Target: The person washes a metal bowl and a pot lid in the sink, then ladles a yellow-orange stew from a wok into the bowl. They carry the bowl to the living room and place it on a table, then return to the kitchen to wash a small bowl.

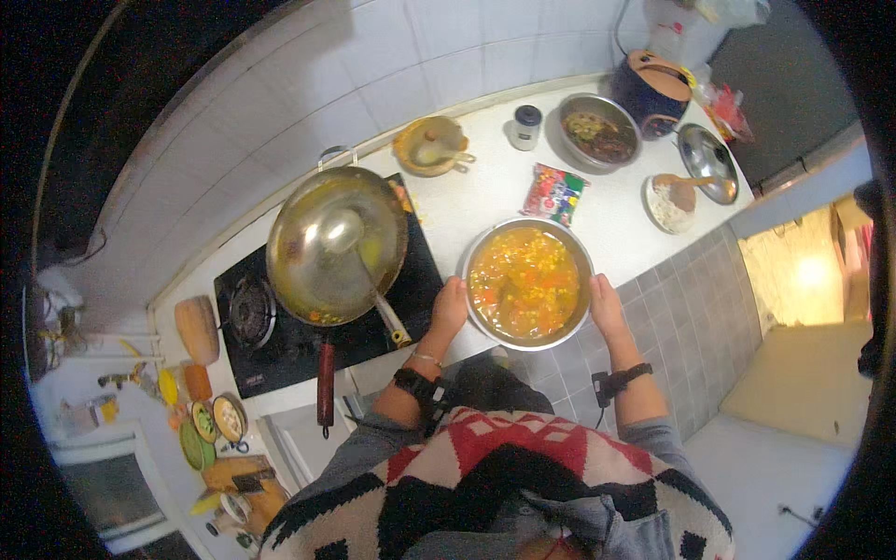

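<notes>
A round steel bowl (528,344) of orange-yellow soup (525,280) with corn and carrot pieces is between my hands at the counter's front edge. My left hand (450,308) grips its left rim, my right hand (606,305) its right side. Whether the bowl's base touches the counter (483,196) is hidden. Just behind the bowl lies a printed food packet (554,193). To the left, a large wok (308,280) with a dark red handle (326,381) sits on the black gas hob (413,294), a ladle (371,273) resting inside it.
Along the back are a small bowl (427,147) with a spoon, a dark-lidded jar (526,127), a steel pot of food (600,133) and a rice cooker (651,91). Right of these stand a rice bowl (670,215) and glass lid (707,157). A cleaver (252,480) lies on a cutting board at lower left.
</notes>
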Motion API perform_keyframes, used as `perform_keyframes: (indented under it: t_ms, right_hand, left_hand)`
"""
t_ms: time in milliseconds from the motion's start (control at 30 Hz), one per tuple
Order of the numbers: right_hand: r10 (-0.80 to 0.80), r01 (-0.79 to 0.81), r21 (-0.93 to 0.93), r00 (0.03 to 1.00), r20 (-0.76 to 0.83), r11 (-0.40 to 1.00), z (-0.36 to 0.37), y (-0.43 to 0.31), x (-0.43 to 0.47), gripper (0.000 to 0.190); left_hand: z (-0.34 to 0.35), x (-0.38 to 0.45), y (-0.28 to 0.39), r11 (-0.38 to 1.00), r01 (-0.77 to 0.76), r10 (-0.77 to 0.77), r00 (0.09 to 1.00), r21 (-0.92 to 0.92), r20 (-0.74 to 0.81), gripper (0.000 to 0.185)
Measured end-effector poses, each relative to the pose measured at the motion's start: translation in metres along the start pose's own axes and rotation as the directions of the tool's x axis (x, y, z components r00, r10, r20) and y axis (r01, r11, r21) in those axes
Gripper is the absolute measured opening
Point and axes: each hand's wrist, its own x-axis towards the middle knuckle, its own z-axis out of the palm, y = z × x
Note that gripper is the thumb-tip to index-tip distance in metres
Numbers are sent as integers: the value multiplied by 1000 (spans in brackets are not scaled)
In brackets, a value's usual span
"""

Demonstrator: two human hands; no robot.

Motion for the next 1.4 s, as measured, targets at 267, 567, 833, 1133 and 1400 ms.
perform_keyframes:
  t_ms: [267,567,833,1133,1400]
  right_hand:
    - [120,-112,67,985,-127,991,-57,-5,-28,34]
    - [178,-106,219,923,-341,970,-202,30,-62,31]
    - [299,-164,305,826,-477,938,-389,120,-83,28]
    - [424,-265,335,646,-634,904,-557,248,-77,30]
    - [508,-341,389,410,-758,856,-737,389,-27,29]
  left_hand:
    - [4,-11,73,994,44,-30,990,-98,137,28]
    - [86,-19,227,991,-30,72,943,-132,324,26]
    - [271,-44,361,982,67,26,878,-175,478,24]
    - [511,-7,490,987,0,116,686,-159,718,22]
    - [784,38,649,982,-122,181,359,-146,916,22]
